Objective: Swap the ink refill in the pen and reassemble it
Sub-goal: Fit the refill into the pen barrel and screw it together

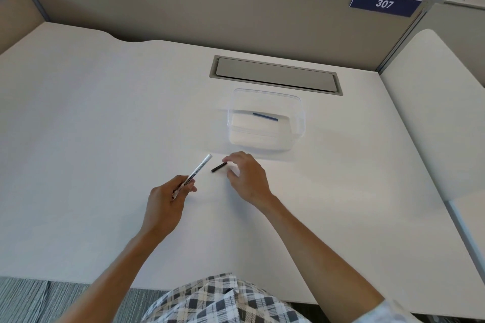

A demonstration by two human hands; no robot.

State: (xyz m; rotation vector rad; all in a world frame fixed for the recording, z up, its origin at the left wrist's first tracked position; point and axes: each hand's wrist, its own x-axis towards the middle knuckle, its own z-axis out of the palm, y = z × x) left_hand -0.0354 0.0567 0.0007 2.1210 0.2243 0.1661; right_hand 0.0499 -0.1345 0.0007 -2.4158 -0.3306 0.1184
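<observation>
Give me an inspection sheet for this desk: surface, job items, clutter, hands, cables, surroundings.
Surface: white desk, with a grey hatch cover set into it at the back.
Job items: white pen barrel held tilted; short black piece lying on the desk; blue refill inside the clear plastic container.
Clutter: nothing seen.
Hands: left hand closed on the barrel's lower end; right hand at the black piece, grip on it unclear.
Cables: nothing seen.
Surroundings: beige partition with a blue 307 sign; neighbouring desk on the right.
</observation>
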